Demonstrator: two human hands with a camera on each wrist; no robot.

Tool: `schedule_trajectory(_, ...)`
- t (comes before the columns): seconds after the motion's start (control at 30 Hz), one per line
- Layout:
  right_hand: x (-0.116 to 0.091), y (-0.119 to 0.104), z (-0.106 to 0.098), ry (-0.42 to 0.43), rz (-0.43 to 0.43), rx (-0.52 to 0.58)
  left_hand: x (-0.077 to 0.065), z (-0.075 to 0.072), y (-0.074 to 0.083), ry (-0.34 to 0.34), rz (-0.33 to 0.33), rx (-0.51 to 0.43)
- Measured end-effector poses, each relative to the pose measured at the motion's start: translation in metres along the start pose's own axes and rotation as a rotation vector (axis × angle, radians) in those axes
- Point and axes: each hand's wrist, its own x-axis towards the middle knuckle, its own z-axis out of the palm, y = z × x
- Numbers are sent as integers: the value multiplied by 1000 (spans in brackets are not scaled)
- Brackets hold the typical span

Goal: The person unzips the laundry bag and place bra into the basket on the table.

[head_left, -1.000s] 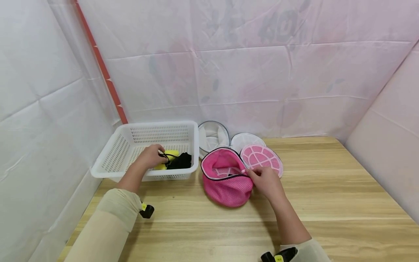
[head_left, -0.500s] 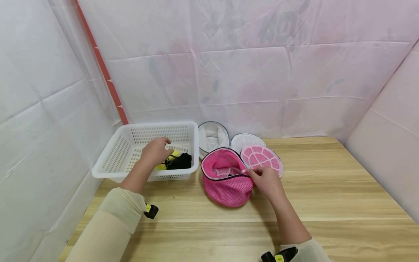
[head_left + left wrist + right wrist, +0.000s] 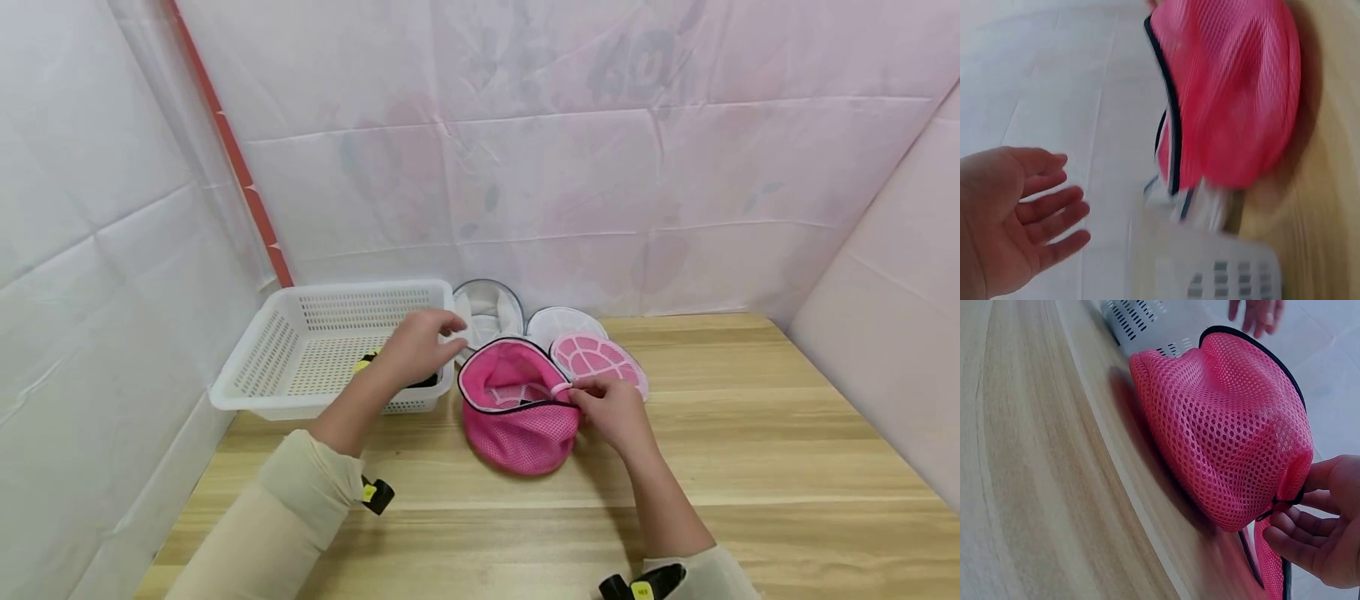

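Note:
A pink mesh laundry bag (image 3: 517,437) with a black zipper edge stands on the table, its round top unzipped and gaping. My right hand (image 3: 615,412) pinches the bag's rim near the zipper end, at its right side; the right wrist view shows the thumb and fingers of that hand (image 3: 1329,519) on the edge. My left hand (image 3: 423,346) hovers over the right end of a white plastic basket (image 3: 285,403), just left of the bag. Nothing is held in the left hand (image 3: 1016,219), whose fingers are spread and relaxed. Yellow-and-black items (image 3: 364,363) lie in the basket, partly hidden by the left arm.
The bag's pink lid (image 3: 600,360) with white ribs lies folded back at its right. Behind stand a clear-rimmed white mesh bag (image 3: 487,310) and another white mesh round (image 3: 566,322). White sheeting (image 3: 547,183) walls the wooden table (image 3: 750,450) at the back and sides.
My left hand has let go of the yellow-and-black items in the basket, risen, and moved right toward the bag. The right hand stays at the bag's rim.

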Motion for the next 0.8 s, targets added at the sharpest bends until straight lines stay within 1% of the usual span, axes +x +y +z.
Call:
schedule_trajectory(0.1,0,0,-1,20,10,32,9,16,11,-100,55,-49)
schedule_trajectory(0.2,-1,-1,-1,22,17,59,19,35,16,-215,82,-69)
schedule_trajectory(0.37,-1,-3,0,8,23,86,28,64,18,-372,116,9)
schedule_trajectory(0.43,-1,-4,0,9,28,91,30,74,19,-418,138,39)
schedule_trajectory(0.57,-1,-5,-2,17,34,67,33,86,20,-495,180,75)
schedule_trajectory(0.7,-2,-3,-4,23,44,-26,34,90,23,-552,198,92)
schedule_trajectory(0.8,-4,0,-6,-7,69,-86,35,92,24,-586,192,93)
